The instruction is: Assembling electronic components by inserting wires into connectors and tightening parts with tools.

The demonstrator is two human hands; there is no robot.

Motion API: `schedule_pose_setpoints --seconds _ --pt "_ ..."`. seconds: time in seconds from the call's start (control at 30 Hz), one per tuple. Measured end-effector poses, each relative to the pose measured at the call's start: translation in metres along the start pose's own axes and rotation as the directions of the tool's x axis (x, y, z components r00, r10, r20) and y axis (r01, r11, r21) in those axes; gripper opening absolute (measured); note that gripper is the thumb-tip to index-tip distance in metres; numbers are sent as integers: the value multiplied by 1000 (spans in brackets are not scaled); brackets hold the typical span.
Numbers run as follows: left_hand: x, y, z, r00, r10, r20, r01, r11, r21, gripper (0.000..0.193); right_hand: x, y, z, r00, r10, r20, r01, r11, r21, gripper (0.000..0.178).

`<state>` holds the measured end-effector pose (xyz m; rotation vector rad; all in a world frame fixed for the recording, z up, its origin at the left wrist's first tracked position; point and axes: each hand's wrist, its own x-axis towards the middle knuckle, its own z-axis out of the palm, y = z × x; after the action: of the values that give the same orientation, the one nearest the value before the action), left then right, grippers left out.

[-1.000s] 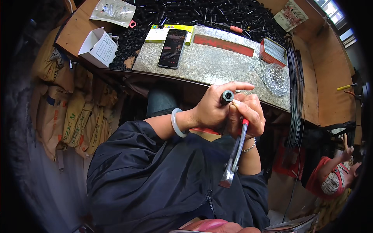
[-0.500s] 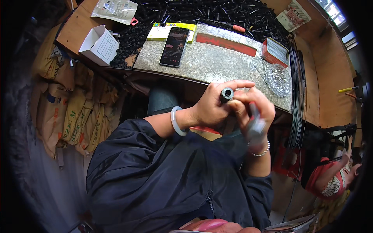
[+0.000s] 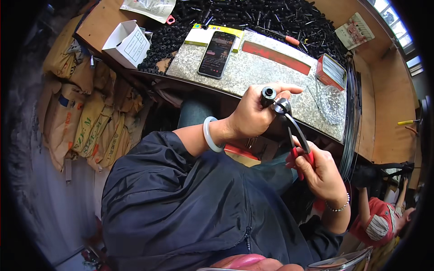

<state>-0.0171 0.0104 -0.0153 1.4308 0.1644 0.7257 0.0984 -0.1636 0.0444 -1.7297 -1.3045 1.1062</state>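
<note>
My left hand is closed around a short black tube, whose round hollow end faces up. Lower and to the right, my right hand grips red-handled cutting pliers. Their handles are spread apart, and the metal head reaches up to my left hand, right beside the tube. Whether the jaws touch the tube or bite on something I cannot tell. Both hands are in front of the bench's near edge, above my lap.
On the stone slab lie a phone, a red bar and a clear plastic dish. Behind spreads a heap of black parts. Long thin rods line the right side. Another person is at far right.
My right hand has drawn away from my left, down and right. The pliers, blurred in that hand before, now show spread with their head at the tube. The whole view has shifted slightly.
</note>
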Motion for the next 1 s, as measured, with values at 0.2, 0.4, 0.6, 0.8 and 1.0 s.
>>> schedule_pose_setpoints --seconds 0.2,0.4,0.6,0.8,1.0 --pt "-1 2 -2 1000 -11 -3 11 996 92 30 -4 -21 -20 995 58 85 -45 988 -147 33" --pt "0 -8 -5 997 74 19 -77 975 208 29 -3 -43 -27 917 368 156 -341 924 -175 27" --pt "4 3 -7 996 83 17 -85 977 195 29 -1 -13 -8 996 49 77 -44 997 -63 26" --pt "5 7 -4 999 -26 -19 26 1000 1 28 4 -18 -7 998 66 17 -64 994 -90 22" --pt "9 11 -5 993 119 19 -120 970 212 27 -3 -43 -14 990 116 -75 -134 941 -311 19"
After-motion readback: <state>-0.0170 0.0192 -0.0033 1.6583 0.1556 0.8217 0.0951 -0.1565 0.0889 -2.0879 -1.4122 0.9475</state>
